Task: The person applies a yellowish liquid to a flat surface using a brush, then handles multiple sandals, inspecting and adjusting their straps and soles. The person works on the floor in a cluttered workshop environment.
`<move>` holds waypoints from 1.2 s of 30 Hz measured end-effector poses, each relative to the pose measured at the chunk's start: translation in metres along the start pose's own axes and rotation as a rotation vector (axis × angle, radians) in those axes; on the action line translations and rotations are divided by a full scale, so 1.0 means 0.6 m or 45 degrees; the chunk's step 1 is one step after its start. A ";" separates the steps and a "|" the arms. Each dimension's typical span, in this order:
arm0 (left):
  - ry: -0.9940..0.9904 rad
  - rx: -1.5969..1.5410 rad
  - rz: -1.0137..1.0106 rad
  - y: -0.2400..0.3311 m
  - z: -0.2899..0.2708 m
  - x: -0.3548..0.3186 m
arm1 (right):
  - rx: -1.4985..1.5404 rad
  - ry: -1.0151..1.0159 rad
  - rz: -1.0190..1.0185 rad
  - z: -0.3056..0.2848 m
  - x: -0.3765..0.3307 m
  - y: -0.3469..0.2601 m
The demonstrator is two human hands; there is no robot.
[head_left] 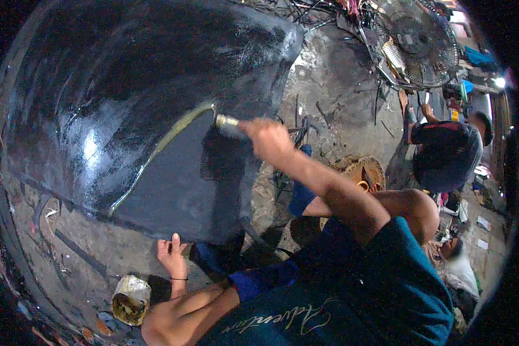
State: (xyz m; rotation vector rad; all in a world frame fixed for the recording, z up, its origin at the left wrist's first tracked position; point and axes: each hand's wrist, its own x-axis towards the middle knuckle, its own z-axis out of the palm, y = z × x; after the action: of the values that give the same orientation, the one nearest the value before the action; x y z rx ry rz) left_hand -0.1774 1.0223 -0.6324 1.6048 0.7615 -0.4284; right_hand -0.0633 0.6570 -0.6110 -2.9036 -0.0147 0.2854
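Grimy floor; glossy black tyre point(127, 104) w/ glue-streaked patch point(181, 173)

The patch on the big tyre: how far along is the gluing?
A yellowish glue line already runs along the upper edge of the dull patch on the big tyre. The right hand holds a brush at that line's top end. The left hand steadies the lower edge, near a glue can. The other edges look unbrushed.

1. 1 view only: head-worn fisheye, looking down and forward over the person's own arms.
2. Close range: the big black tyre point(127, 115) fills the upper left, within reach.
3. Wide field: edges bend; the dirt floor point(334, 86) and a standing fan point(418, 40) show far right.
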 end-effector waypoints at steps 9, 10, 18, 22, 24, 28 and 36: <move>-0.123 -0.069 0.035 0.009 0.005 -0.021 | 0.189 -0.468 0.060 -0.018 -0.111 -0.126; -0.114 -0.116 0.064 -0.008 0.003 -0.018 | 0.407 -0.500 0.139 -0.044 -0.092 -0.115; -0.049 0.039 0.292 -0.089 0.010 0.004 | 0.233 0.370 0.504 0.011 0.087 0.029; 0.106 0.302 0.396 0.029 0.018 -0.057 | 0.120 0.098 0.284 -0.014 0.138 -0.147; 0.141 0.077 0.360 0.011 0.018 -0.047 | 0.247 0.114 -0.029 0.010 0.136 -0.220; 0.166 0.052 0.389 0.001 0.021 -0.055 | 0.178 -0.148 -0.246 0.016 0.146 -0.349; 0.370 0.064 0.683 -0.021 0.055 -0.061 | -0.072 -0.355 -1.392 0.060 0.183 -0.526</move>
State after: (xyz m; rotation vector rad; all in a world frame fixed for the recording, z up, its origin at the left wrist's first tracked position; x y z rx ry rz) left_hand -0.2077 0.9822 -0.6234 1.8609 0.5026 0.1775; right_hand 0.0409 0.9764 -0.5964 -2.4079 -1.5620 0.4533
